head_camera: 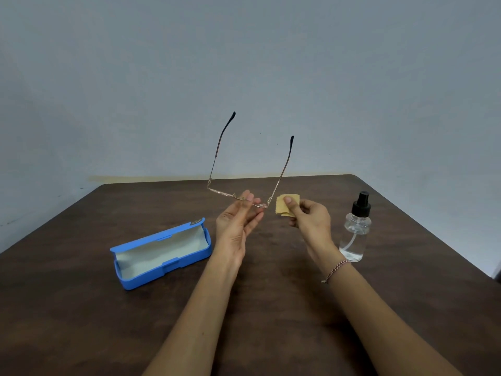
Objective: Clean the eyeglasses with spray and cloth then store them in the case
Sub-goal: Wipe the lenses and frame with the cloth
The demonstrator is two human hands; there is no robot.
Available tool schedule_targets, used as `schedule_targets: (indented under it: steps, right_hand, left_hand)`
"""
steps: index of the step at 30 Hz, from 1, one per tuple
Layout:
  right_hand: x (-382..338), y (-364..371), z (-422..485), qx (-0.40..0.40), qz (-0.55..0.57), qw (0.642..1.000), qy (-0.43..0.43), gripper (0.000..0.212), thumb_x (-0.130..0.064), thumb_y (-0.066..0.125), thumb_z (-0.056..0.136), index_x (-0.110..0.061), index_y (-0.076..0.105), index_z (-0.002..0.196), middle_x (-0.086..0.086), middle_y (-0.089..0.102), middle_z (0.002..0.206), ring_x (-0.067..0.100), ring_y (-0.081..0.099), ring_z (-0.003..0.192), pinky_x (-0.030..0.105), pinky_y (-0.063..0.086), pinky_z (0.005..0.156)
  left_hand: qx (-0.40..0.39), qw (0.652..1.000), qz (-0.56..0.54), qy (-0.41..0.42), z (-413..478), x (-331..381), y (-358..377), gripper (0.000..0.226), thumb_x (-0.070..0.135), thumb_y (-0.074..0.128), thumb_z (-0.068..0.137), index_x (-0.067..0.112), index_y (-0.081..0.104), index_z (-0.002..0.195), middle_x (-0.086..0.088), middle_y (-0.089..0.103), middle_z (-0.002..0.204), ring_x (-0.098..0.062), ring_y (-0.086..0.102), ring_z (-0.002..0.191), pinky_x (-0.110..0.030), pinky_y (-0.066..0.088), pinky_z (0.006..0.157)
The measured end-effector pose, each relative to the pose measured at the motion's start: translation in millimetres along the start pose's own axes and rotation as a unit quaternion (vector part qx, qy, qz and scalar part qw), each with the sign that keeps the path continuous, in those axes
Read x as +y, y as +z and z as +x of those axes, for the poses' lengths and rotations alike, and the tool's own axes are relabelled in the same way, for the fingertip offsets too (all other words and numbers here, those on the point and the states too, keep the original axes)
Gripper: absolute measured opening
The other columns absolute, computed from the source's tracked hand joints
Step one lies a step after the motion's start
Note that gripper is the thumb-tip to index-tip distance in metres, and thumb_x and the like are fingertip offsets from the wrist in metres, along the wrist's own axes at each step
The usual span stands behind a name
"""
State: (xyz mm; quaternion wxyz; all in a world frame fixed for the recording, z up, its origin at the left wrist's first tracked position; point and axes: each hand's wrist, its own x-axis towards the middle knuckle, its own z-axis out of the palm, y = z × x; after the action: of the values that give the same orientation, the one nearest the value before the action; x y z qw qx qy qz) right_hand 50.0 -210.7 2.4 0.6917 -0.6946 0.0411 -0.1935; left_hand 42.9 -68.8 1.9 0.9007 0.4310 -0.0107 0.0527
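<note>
At the near edge of the dark brown wooden table [81,308], two bare forearms are stretched forward, and a thin braided bracelet [336,268] is worn on the right wrist. A little further in, to the left, the blue hard plastic case [160,251] with its pale lining is laid open; nothing is seen inside it.

Beyond it, at mid-table, the thin gold-rimmed metal eyeglasses [225,194] are held up off the surface by the left hand [238,221]. The front of the frame is pinched between thumb and fingertips, and the unfolded temples with their black tips are pointed up and away.

Just beside the frame's right corner, the small folded yellow cloth [282,204] is pinched between the thumb and fingers of the right hand [311,218]. It appears apart from the lens, though only narrowly.

To the right of that hand, the clear round spray bottle [355,234] with a black pump top is stood upright and untouched. A plain grey-blue wall [244,63] is seen behind.

Whether the lenses have been sprayed cannot be told. The wiping is judged to be the step in hand; folding the temples, placing the eyeglasses in the case and closing it are left to be done.
</note>
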Motion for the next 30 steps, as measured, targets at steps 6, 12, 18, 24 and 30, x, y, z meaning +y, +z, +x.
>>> schedule_targets:
  steps: [6, 12, 18, 24, 30]
  right_hand:
    - [1.7, -1.8, 1.4, 0.008, 0.042, 0.997, 0.061, 0.018, -0.025, 0.067, 0.087, -0.010, 0.066, 0.097, -0.001, 0.066, 0.077, 0.005, 0.054, 0.054, 0.016, 0.047, 0.051]
    - [-3.9, -0.3, 0.9, -0.001, 0.117, 0.990, 0.080, 0.013, -0.021, 0.066, 0.086, -0.009, 0.067, 0.091, 0.004, 0.065, 0.080, 0.010, 0.053, 0.062, 0.019, 0.046, 0.056]
    - [-7.2, 2.5, -1.8, -0.064, 0.190, 0.977, 0.076, 0.024, -0.022, 0.053, 0.095, -0.002, 0.066, 0.096, 0.004, 0.069, 0.080, 0.008, 0.061, 0.067, 0.017, 0.051, 0.059]
    - [-10.4, 1.0, -2.0, -0.091, 0.291, 0.945, 0.115, 0.024, -0.018, 0.048, 0.097, -0.005, 0.064, 0.085, 0.001, 0.072, 0.073, 0.011, 0.063, 0.073, 0.020, 0.053, 0.060]
    - [-11.7, -1.6, 0.1, -0.121, 0.346, 0.919, 0.146, 0.012, -0.007, 0.062, 0.085, -0.001, 0.065, 0.095, 0.005, 0.071, 0.076, 0.009, 0.063, 0.067, 0.016, 0.053, 0.058]
  left_hand:
    - [-0.054, 0.998, 0.027, -0.036, -3.2, -1.9, 5.5, 0.035, 0.024, 0.077, 0.065, 0.013, 0.071, 0.097, -0.014, 0.073, 0.097, -0.023, 0.072, 0.085, -0.028, 0.058, 0.066]
    - [-0.035, 0.997, 0.053, -0.042, -5.2, -6.5, 11.0, 0.025, 0.018, 0.073, 0.074, 0.010, 0.069, 0.097, -0.013, 0.074, 0.092, -0.020, 0.073, 0.079, -0.029, 0.059, 0.071]
    - [0.008, 0.999, 0.032, -0.021, -4.7, -8.1, 10.4, 0.027, 0.014, 0.072, 0.079, 0.006, 0.067, 0.104, -0.016, 0.072, 0.099, -0.022, 0.072, 0.083, -0.032, 0.058, 0.080]
    - [0.022, 1.000, 0.004, -0.017, -3.2, -8.7, 11.1, 0.016, 0.013, 0.070, 0.081, 0.010, 0.067, 0.096, -0.017, 0.071, 0.099, -0.022, 0.071, 0.084, -0.032, 0.058, 0.079]
    - [-0.015, 1.000, -0.002, -0.021, -3.7, -9.1, 11.7, 0.027, 0.013, 0.069, 0.081, 0.007, 0.066, 0.106, -0.015, 0.072, 0.098, -0.021, 0.072, 0.085, -0.030, 0.059, 0.076]
